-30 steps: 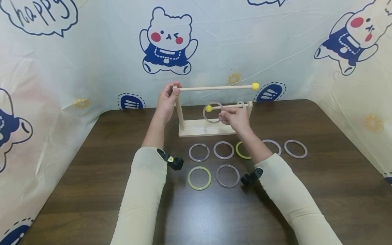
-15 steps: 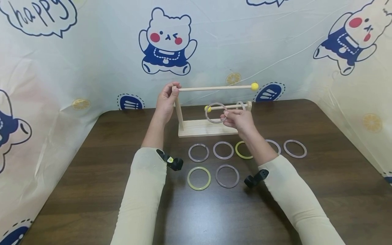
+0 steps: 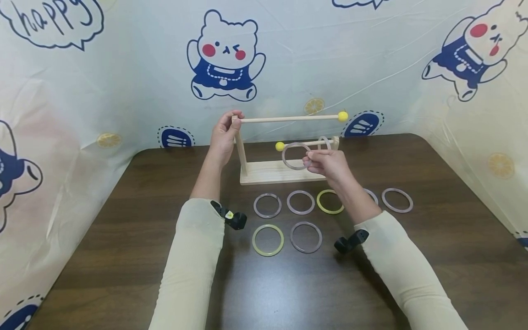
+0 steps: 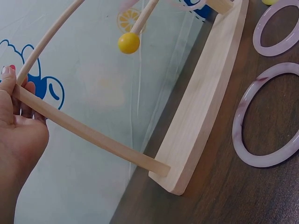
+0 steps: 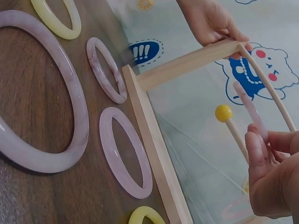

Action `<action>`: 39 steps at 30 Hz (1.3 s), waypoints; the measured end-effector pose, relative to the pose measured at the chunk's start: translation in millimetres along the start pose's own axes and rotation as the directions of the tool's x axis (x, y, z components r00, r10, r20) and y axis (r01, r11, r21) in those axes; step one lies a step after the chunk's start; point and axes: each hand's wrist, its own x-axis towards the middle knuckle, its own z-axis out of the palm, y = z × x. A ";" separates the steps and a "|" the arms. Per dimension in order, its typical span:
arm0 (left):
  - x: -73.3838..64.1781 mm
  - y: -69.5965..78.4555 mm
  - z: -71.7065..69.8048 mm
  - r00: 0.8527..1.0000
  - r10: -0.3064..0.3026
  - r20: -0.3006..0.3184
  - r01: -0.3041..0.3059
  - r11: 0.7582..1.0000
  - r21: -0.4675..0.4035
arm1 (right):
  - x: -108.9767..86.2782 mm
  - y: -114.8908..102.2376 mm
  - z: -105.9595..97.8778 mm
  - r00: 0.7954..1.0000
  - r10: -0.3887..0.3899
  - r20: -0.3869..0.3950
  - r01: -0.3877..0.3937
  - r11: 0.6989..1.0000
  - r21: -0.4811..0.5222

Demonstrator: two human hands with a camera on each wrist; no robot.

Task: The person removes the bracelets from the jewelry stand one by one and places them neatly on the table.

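Observation:
My left hand [image 3: 223,137] grips the top of the left post of a wooden stand [image 3: 272,174], where the upper rod [image 3: 288,119] with its yellow ball joins. My right hand [image 3: 327,166] pinches a lavender bangle [image 3: 284,159] by its right side, held upright at the lower rod. That rod's yellow ball [image 3: 280,146] shows just left of the bangle. In the head view the rod crosses the bangle's upper part; I cannot tell for certain whether it passes through. Another pale bangle [image 3: 327,141] hangs on the lower rod near the right post.
On the dark wooden table [image 3: 144,256], several bangles lie flat before the stand: a yellow-green one [image 3: 268,254] and a lavender one [image 3: 306,251] in front, and a row behind with another yellow-green bangle [image 3: 328,212]. A printed cloth [image 3: 288,55] hangs behind.
My right hand has moved rightward with the bangle, from around the ball's position to just right of it in the head view. My left hand has stayed on the post.

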 end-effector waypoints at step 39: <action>-0.3 -0.8 -1.8 1.000 0.015 0.010 -0.015 1.000 -0.018 | -12.1 6.0 -39.8 0.886 0.287 0.366 -0.154 0.924 -0.351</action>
